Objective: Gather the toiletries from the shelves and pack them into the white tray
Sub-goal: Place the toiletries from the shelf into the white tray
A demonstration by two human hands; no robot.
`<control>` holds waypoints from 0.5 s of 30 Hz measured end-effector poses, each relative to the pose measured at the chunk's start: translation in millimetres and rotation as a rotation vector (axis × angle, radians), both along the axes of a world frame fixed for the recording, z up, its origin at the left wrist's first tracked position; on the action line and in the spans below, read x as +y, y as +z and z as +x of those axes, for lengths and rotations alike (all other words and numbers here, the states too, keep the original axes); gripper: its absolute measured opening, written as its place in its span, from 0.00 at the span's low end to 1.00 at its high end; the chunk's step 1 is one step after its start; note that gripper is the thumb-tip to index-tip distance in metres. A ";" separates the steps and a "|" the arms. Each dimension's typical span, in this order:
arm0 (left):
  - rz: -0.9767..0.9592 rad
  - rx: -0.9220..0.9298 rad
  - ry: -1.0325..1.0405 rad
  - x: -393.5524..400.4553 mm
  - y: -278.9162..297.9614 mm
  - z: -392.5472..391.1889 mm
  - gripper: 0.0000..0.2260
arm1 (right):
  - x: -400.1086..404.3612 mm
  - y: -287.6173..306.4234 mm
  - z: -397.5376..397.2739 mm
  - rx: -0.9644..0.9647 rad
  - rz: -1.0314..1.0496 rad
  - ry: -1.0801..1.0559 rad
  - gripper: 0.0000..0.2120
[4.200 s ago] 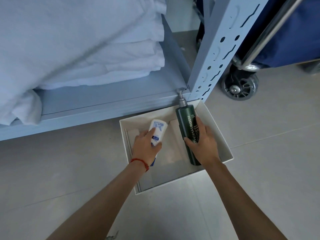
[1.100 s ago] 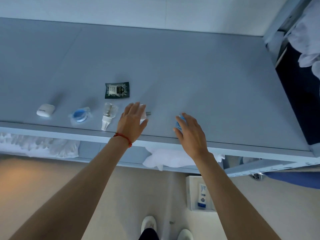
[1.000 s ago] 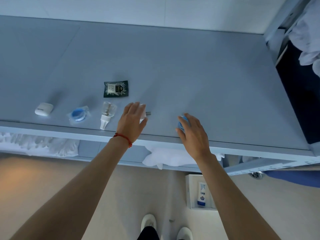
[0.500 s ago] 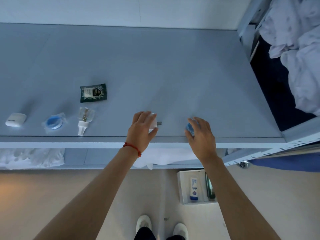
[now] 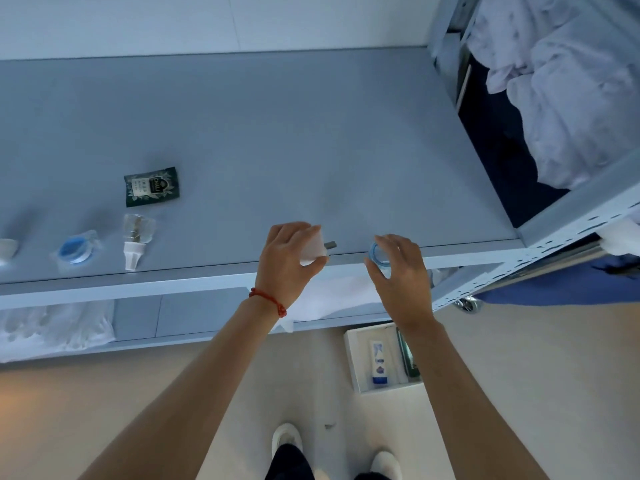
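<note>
My left hand (image 5: pixel 287 259) grips a small white packet (image 5: pixel 316 249) with a grey tip at the front edge of the grey top shelf (image 5: pixel 277 140). My right hand (image 5: pixel 398 275) pinches a small round blue-rimmed item (image 5: pixel 376 255) just over the shelf edge. Left on the shelf lie a dark green sachet (image 5: pixel 152 186), a clear wrapped item with a white cap (image 5: pixel 136 239), a blue disc in clear wrap (image 5: pixel 74 250) and a white piece (image 5: pixel 7 249) at the frame edge. The white tray (image 5: pixel 353 358) stands on the floor below, holding a white and blue tube (image 5: pixel 379 362) and a dark green bottle (image 5: pixel 407 355).
White linen (image 5: pixel 52 329) lies on the lower shelf. A cart with crumpled white sheets (image 5: pixel 561 74) and dark blue fabric stands at the right, beside the perforated shelf post (image 5: pixel 512 271). My shoes (image 5: pixel 287 441) are on the beige floor.
Both hands have closed on their items and drawn them back toward the shelf's front edge. The view has shifted, so the shelf items sit further left.
</note>
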State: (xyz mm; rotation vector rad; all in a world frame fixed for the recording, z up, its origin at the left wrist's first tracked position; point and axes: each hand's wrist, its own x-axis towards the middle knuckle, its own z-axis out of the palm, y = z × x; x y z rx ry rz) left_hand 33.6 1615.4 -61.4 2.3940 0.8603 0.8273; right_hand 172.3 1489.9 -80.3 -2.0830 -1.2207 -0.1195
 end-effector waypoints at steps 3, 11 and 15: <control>0.004 -0.004 -0.011 -30.4 1.2 8.6 0.19 | -29.4 0.8 6.7 0.048 0.003 -0.028 0.16; -0.001 -0.026 0.015 -140.6 -33.3 42.6 0.18 | -146.9 -25.9 45.4 0.093 0.047 0.001 0.16; -0.077 -0.003 -0.002 -189.2 -69.2 59.5 0.18 | -197.4 -63.0 66.4 0.098 0.003 -0.010 0.18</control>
